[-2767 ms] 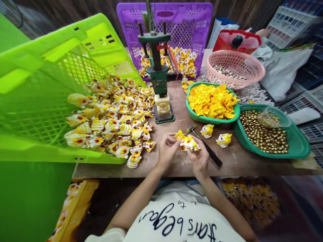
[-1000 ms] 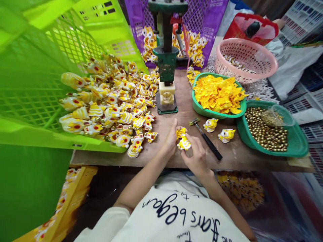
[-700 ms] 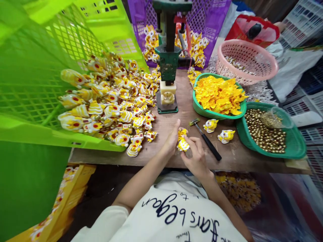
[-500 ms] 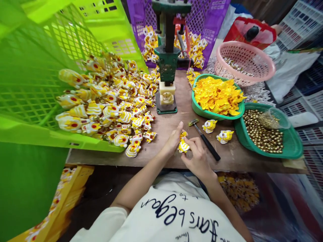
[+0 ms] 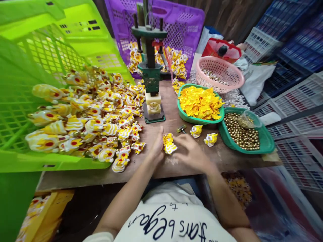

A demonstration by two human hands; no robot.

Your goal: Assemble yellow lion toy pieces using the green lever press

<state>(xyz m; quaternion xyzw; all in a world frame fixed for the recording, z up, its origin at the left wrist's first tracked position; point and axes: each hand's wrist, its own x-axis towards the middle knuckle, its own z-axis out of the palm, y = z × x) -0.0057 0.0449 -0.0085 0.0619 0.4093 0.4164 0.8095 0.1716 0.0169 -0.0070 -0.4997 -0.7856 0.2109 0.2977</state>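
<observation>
My left hand [image 5: 157,147] holds a small yellow-and-white plastic figurine [image 5: 170,144] upright, near the table's front edge. My right hand [image 5: 193,153] is just right of it, fingers apart, with a small gap between fingertips and figurine. Under that hand lies a hammer [image 5: 181,129]; its head shows, while most of its handle is hidden. Two similar figurines, one [image 5: 196,131] by the hammer and another [image 5: 210,139] farther right, stand on the wooden table. A green hand press [image 5: 150,75] with a cream-coloured mould [image 5: 153,102] stands beyond my hands.
A tipped lime-green crate [image 5: 75,166] spills many figurines [image 5: 101,117] at left. Behind the press stands a purple crate [image 5: 186,20]. On the right are a green basin [image 5: 182,115] of yellow parts, another basin [image 5: 268,143] of gold beads and a pink basket [image 5: 234,75].
My right hand has come off the figurine and moved right, over the hammer's handle. The figurine stays in my left hand. The whole view has shifted.
</observation>
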